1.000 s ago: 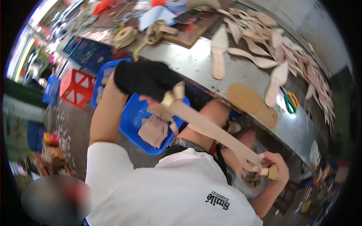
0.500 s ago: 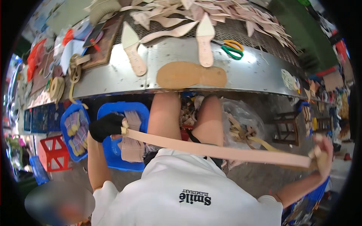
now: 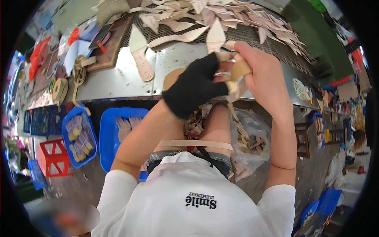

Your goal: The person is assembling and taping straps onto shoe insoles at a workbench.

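Observation:
Close together above the metal table's front edge are my left hand (image 3: 193, 87), in a black fingerless glove, and my bare right hand (image 3: 264, 75). Between them is a short tan strip (image 3: 241, 70), pinched by my right fingers. My left fingers close on pale strip material beside it; its exact shape is blurred. A long pale pink strip (image 3: 215, 145) lies across my thighs. Behind the hands rests a pale shoe insole (image 3: 216, 35), partly covered; another insole (image 3: 141, 65) lies to the left. My left hand hides most of a brown sole-shaped piece (image 3: 172, 78).
Many pale cut pieces (image 3: 237, 15) are heaped on mesh at the back. Blue baskets (image 3: 103, 138) with bundled pieces stand lower left, near a red stool (image 3: 53, 158). A plastic bag of scraps (image 3: 252, 138) sits right of my legs. Tape rolls (image 3: 60, 90) lie at the table's left.
My hands have come from far apart to together above the table edge. The long pink strip, earlier stretched between them, now lies across my thighs. The scissors are now mostly covered.

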`<action>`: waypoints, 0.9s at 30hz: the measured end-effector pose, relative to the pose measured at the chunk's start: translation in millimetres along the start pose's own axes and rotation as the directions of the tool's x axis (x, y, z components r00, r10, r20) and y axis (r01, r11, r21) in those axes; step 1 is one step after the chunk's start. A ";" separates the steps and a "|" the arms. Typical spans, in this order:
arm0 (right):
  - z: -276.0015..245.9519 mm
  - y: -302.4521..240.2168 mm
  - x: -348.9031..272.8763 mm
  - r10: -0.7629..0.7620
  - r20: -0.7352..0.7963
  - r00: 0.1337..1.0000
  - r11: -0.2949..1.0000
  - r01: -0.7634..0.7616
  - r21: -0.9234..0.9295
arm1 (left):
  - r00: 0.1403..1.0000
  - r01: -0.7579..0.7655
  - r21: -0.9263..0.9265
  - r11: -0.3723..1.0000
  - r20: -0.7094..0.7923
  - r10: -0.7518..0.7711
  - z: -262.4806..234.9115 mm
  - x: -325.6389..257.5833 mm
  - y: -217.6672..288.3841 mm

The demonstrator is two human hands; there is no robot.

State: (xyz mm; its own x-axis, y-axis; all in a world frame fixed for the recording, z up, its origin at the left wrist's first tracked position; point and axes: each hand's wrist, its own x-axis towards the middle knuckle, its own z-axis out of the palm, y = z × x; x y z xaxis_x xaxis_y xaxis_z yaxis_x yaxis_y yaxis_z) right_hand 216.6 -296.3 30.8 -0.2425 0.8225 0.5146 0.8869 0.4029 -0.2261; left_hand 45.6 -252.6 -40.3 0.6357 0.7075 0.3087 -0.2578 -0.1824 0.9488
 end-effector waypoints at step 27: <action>99.6 85.1 -185.3 0.286 0.813 0.507 0.603 -0.755 0.258 | 0.886 0.040 -0.650 0.759 -0.328 -0.327 -85.5 -78.9 -5.9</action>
State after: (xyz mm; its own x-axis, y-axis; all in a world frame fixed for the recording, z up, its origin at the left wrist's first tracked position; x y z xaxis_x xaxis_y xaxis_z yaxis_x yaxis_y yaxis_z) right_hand 297.8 -374.4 -166.2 -0.1889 0.8585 -0.4768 0.6165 -0.2742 -0.7380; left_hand -65.2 -249.0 -75.9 0.4094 0.9105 -0.0586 -0.6429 0.3335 0.6895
